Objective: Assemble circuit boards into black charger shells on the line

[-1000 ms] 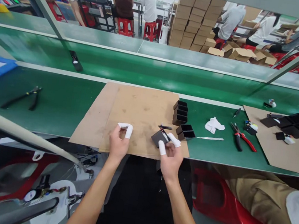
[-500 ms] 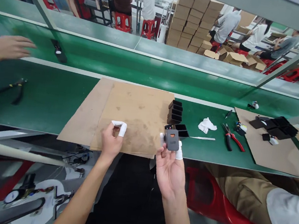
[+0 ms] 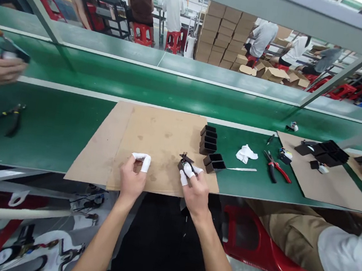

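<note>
Fingertips point(image 3: 183, 179) of the right hand point(image 3: 198, 193) pinch a small black case point(image 3: 180, 165) above the cardboard's point(image 3: 168, 127) front edge, toward its right corner; the left hand point(image 3: 132, 181) is curled near the middle of that edge (whether its grip holds anything, I cannot tell). A dark flat piece point(image 3: 186, 157) juts from the case's far end, so I judge it not yet closed up. Beyond, two open cases point(image 3: 210, 166) straddle the cardboard's right edge, and a row of cases point(image 3: 207, 149), apparently unfilled, lines it toward the far corner.
</note>
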Available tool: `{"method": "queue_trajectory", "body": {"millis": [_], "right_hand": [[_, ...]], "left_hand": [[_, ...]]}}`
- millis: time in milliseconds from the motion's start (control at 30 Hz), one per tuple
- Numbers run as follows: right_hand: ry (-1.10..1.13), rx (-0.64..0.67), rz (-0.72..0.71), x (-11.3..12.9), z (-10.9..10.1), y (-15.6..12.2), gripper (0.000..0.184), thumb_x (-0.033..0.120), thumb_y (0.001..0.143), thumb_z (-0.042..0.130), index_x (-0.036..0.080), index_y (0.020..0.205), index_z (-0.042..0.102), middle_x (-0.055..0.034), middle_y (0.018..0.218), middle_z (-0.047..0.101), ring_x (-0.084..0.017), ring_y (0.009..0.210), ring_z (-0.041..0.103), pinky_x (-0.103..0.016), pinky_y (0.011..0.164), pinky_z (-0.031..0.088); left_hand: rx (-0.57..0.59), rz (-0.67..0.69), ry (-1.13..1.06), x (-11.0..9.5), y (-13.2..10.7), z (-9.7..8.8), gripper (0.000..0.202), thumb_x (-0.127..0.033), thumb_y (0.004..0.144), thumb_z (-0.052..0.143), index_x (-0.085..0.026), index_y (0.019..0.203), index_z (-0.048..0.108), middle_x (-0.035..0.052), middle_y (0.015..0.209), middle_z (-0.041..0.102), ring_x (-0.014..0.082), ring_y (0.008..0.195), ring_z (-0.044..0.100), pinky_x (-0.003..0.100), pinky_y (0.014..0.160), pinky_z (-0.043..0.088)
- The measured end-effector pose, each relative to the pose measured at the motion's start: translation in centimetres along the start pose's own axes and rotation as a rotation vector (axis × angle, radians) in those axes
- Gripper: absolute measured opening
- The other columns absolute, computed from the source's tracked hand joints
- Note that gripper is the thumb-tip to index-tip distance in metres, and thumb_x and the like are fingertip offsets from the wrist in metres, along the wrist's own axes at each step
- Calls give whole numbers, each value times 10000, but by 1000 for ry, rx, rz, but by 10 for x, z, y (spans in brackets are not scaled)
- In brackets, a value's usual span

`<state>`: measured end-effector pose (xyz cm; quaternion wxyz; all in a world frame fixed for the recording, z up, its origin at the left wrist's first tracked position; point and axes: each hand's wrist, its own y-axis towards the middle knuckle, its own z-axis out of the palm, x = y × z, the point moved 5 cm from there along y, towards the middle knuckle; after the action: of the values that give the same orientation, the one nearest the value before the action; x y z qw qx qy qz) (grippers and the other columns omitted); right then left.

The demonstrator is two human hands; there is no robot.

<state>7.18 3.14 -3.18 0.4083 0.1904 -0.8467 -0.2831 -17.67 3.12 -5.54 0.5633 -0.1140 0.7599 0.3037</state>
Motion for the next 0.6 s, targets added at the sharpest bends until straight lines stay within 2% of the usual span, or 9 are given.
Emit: {"method": "queue_trajectory", "body": {"millis": [133, 267, 433, 500, 600], "right_hand": [[48, -6, 29, 2, -2, 2, 341, 235, 1025, 672, 293, 1355, 736, -135, 1242, 699, -254, 1069, 758, -405, 958, 656], [100, 45, 102, -6, 7, -2, 250, 281, 1022, 670, 293, 1238, 794, -120, 1136, 719, -260, 1043, 751, -415, 940, 649], [193, 0, 179, -4, 8, -2, 205, 341, 1005, 698, 256, 1166, 791, -112, 1095, 743, -257, 1026, 761, -430, 960, 640], [299, -68, 280, 6, 1, 1, 266, 377, 1044, 635, 240, 1254, 723, -118, 1143, 753, -245, 1011, 771, -433, 924, 657], [778, -153, 625, 21, -8, -2, 351, 435, 1078, 563, 271, 1384, 610, -110, 1256, 755, -219, 974, 785, -458, 914, 675]], "left_hand": [[14, -15, -3, 2, 0, 0, 230, -437, 942, 715, -208, 950, 714, 52, 933, 740, 202, 883, 713, 315, 840, 578], [11, -18, -7, 2, 0, -1, 224, -435, 945, 708, -211, 955, 714, 58, 932, 744, 205, 874, 713, 322, 837, 583], [22, -17, -18, 0, 0, -1, 220, -431, 949, 705, -211, 961, 711, 60, 926, 747, 208, 873, 717, 331, 840, 583], [28, -15, -21, 0, 1, -1, 222, -430, 945, 709, -208, 964, 711, 60, 919, 747, 208, 867, 718, 333, 840, 583], [25, -11, -18, -1, 1, -2, 230, -435, 945, 707, -205, 950, 714, 57, 917, 746, 203, 855, 717, 331, 835, 581]]}}
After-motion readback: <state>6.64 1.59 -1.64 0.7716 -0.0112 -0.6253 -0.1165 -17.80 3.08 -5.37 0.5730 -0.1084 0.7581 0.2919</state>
